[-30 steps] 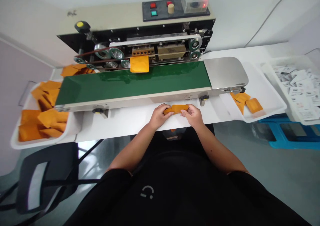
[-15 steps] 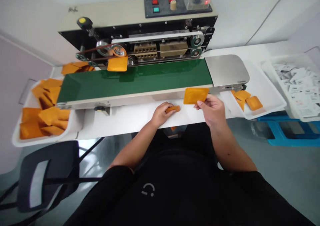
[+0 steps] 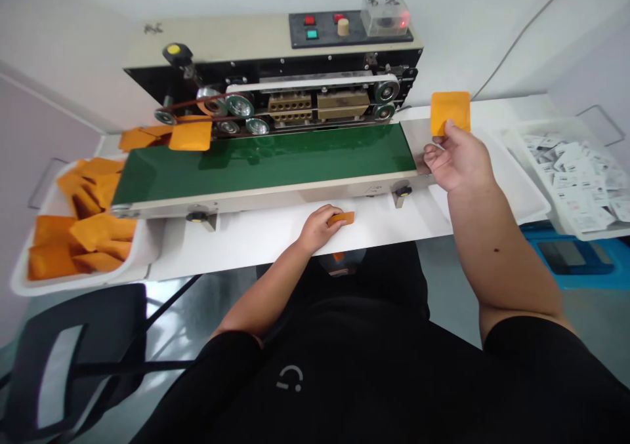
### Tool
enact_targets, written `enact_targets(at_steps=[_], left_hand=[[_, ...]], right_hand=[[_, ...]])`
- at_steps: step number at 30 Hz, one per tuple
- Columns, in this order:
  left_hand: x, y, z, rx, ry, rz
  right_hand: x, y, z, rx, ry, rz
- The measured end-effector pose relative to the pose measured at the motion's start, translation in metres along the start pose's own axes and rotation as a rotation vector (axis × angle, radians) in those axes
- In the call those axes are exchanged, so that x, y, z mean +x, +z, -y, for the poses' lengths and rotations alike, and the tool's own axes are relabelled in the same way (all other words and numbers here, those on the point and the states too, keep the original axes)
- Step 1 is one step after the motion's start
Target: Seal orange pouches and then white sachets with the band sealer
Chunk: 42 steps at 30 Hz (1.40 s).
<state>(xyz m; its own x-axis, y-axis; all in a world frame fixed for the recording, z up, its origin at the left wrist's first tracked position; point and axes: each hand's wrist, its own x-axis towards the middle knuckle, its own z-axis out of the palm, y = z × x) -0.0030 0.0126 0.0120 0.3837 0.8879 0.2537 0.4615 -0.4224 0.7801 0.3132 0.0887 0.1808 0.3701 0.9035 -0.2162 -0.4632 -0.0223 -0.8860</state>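
And there's the right hand up past the far right end of the conveyor, fingers pinching an orange pouch, while the left hand holds a narrower pouch down on the table, fingers clenched on it!

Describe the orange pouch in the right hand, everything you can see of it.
The orange pouch is a flat, nearly square packet with softly rounded corners and a plain, matte, even surface; its material cannot be told. It stands roughly upright, pinched along its lower edge by the right hand, and is lifted beyond the steel end of the conveyor. Only the hand touches it.
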Motion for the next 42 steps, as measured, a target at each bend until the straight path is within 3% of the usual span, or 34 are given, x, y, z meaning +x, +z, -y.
enact_targets(at_steps=[5, 13, 20, 23, 25, 28, 30, 32, 35, 37, 42], left_hand=[[0.001, -0.001, -0.003, -0.001, -0.008, 0.015], [0.0, 0.0, -0.002, -0.01, 0.024, 0.015], [0.0, -0.001, -0.003, -0.021, 0.03, 0.017], [0.0, 0.0, -0.001, -0.021, 0.029, 0.003], [0.0, 0.0, -0.001, -0.023, 0.016, 0.0], [0.0, 0.0, -0.002, -0.037, -0.035, 0.003], [-0.001, 0.0, -0.003, -0.056, -0.091, -0.017], [-0.002, 0.0, -0.004, -0.074, -0.15, -0.052], [-0.004, 0.001, -0.005, -0.095, -0.214, -0.081], [-0.005, 0.002, -0.006, -0.105, -0.24, -0.08], [-0.005, 0.002, -0.008, -0.123, -0.263, -0.082]], right_hand=[[0.01, 0.024, 0.007, -0.051, 0.188, 0.058], [0.012, 0.056, -0.004, -0.082, 0.281, 0.028], [0.032, 0.078, -0.035, -0.166, 0.315, 0.231], [0.019, 0.081, -0.036, -0.246, 0.322, 0.314], [-0.007, 0.074, -0.033, -0.293, 0.274, 0.337], [-0.059, 0.048, -0.041, -0.305, 0.152, 0.418], [-0.091, 0.023, -0.061, -0.334, 0.09, 0.482], [-0.111, -0.003, -0.091, -0.452, 0.013, 0.467], [-0.119, -0.03, -0.143, -0.649, -0.038, 0.378], [-0.116, -0.037, -0.171, -0.682, -0.001, 0.343], [-0.108, -0.032, -0.2, -0.665, 0.083, 0.415]])
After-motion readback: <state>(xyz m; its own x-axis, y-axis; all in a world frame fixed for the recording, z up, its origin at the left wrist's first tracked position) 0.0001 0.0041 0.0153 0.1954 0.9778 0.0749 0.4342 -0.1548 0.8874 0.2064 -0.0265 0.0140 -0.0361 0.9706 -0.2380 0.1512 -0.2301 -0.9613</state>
